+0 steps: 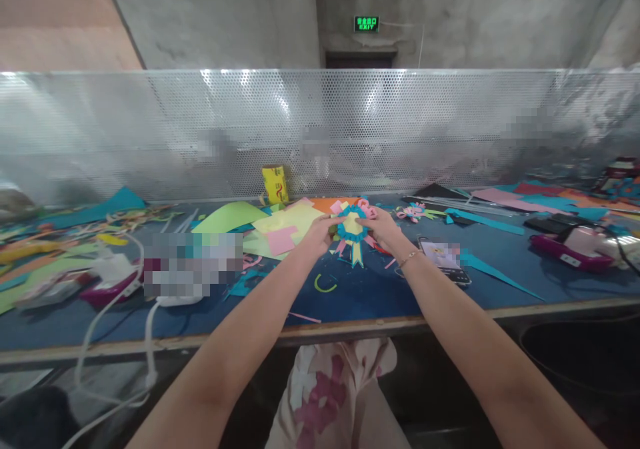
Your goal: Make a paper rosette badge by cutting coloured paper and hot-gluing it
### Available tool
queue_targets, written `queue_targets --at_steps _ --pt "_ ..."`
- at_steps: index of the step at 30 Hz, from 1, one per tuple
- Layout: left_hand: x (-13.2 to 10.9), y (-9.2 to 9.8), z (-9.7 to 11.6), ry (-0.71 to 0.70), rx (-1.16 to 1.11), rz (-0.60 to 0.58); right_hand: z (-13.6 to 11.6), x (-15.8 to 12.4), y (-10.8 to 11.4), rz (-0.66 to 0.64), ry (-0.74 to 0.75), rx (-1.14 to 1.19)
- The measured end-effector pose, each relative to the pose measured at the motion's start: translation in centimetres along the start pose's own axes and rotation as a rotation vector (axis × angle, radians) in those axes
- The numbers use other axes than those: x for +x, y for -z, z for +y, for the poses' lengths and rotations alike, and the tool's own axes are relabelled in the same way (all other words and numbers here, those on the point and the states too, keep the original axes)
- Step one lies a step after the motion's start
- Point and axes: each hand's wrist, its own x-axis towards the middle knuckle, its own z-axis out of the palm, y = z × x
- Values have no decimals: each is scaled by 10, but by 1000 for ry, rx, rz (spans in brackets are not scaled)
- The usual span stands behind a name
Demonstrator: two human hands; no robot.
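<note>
A paper rosette [352, 230] with a yellow centre, a blue ruffled rim and hanging ribbon tails is held up over the blue table top [360, 296]. My left hand [319, 234] grips its left edge with curled fingers. My right hand [381, 228] pinches its right edge; a thin bracelet sits on that wrist. Both arms reach straight out from the table's near edge.
Coloured paper sheets [280, 226] and scraps litter the table. A phone [443, 257] lies right of my right hand. Pink glue guns [570, 246] with cables sit right and left. A yellow packet [275, 184] leans on the perforated metal screen [320, 129] behind.
</note>
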Motion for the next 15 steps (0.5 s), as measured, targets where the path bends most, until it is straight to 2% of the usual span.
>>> queue_targets --at_steps 7,11,15 --pt "6 7 0 -25 46 38 -10 -7 -4 10 -75 56" --pt "13 13 0 -45 75 113 -9 -7 -5 -35 -149 58" --pt "17 18 -2 70 157 142 -1 -3 -3 -22 -176 31"
